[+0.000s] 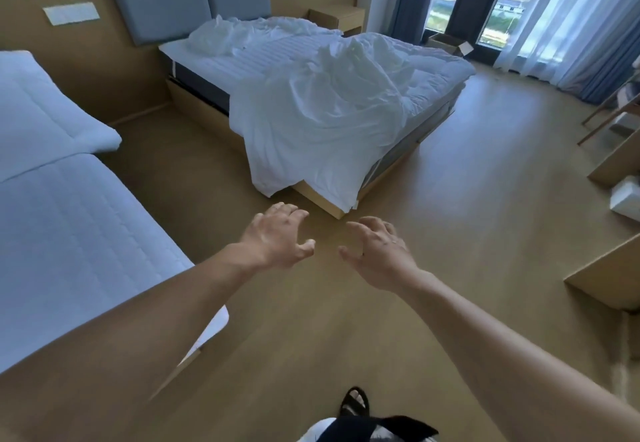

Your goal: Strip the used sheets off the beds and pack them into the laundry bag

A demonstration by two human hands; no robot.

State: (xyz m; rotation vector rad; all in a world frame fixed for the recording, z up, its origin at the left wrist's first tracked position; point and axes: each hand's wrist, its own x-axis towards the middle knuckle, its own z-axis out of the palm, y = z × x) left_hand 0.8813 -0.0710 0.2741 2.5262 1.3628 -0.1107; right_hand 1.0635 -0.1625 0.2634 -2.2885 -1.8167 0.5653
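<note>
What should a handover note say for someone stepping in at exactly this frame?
Left hand and right hand: both open, empty, stretched forward over the floor toward the far bed.
Loose sheet: rumpled, draped over that bed's foot corner, hanging nearly to the floor.
More crumpled bedding lies at its head end.
Near bed, on the left, shows bare quilted padding, so it looks stripped.
Laundry bag: not in view.
Left to do: gather the loose sheet, clear the far bed, find the bag and pack.
</note>
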